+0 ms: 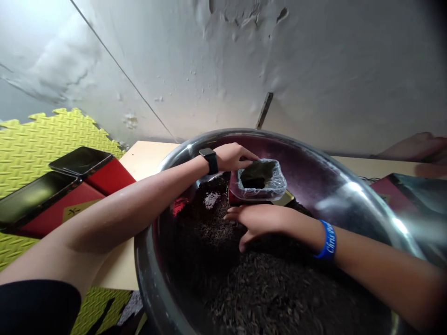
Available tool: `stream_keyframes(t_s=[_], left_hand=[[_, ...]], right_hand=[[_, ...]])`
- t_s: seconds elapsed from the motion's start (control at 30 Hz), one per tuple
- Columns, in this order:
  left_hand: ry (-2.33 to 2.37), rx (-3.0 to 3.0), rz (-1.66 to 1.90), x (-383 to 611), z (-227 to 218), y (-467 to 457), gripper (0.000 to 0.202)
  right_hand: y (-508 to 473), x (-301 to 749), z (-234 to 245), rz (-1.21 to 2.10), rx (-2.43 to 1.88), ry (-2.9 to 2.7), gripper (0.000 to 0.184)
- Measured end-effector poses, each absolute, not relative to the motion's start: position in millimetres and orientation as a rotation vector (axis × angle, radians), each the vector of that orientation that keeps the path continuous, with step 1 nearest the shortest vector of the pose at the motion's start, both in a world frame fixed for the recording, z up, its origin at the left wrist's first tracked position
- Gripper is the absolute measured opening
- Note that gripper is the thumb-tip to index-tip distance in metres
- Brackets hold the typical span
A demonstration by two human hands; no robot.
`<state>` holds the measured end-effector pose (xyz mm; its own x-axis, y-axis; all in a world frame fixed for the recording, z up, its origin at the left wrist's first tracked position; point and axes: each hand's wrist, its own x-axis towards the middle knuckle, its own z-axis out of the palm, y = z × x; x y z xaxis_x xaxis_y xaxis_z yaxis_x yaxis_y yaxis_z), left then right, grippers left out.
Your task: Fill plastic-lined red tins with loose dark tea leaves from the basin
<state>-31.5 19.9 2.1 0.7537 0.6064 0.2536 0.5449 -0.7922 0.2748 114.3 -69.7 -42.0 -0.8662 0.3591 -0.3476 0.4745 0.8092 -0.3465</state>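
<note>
A red tea tin (236, 188) lined with a clear plastic bag (277, 181) stands slightly tilted inside a large shiny metal bowl (209, 137). Dark material shows inside the tin's mouth. My left hand (232, 156), wearing a black watch, grips the tin's left rim with its fingers along the back edge. My right hand (260, 221), with a blue wristband, hovers low in front of the tin, thumb and fingers apart, with nothing visible in it. Loose dark dried tea leaves (275, 293) cover the bowl's floor. Beside the tin a gold-coloured piece (284, 199) is partly hidden.
Two red tins with dark tops (84, 160) stand left of the bowl, near yellow foam mats (52, 135). A pale wooden board (148, 153) lies under the bowl. Another red tin (387, 188) and a blurred hand-like shape (415, 144) appear at right. A peeling wall (314, 79) rises behind.
</note>
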Motion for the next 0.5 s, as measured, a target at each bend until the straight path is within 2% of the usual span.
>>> stream_keyframes(t_s=[0.07, 0.13, 0.2, 0.33, 0.4, 0.5], left_hand=[[0.911, 2.778, 0.499, -32, 3, 20, 0.033], [0.928, 2.781, 0.491, -32, 4, 19, 0.033], [0.957, 2.775, 0.478, -32, 5, 18, 0.033], [0.969, 2.771, 0.47, -32, 5, 19, 0.033], [0.963, 2.77, 0.468, -33, 4, 20, 0.033], [0.98, 2.754, 0.439, -33, 4, 20, 0.034]], right_hand=[[-64, 117, -53, -0.628, 0.753, 2.69, 0.085], [-59, 118, -62, -0.688, 0.808, 2.637, 0.085], [-55, 118, -70, -0.715, 0.829, 2.635, 0.074], [-50, 116, -85, -0.544, 0.877, 2.762, 0.037], [-49, 114, -92, -0.455, 0.847, 2.771, 0.028], [-48, 110, -100, -0.364, 0.834, 2.706, 0.025]])
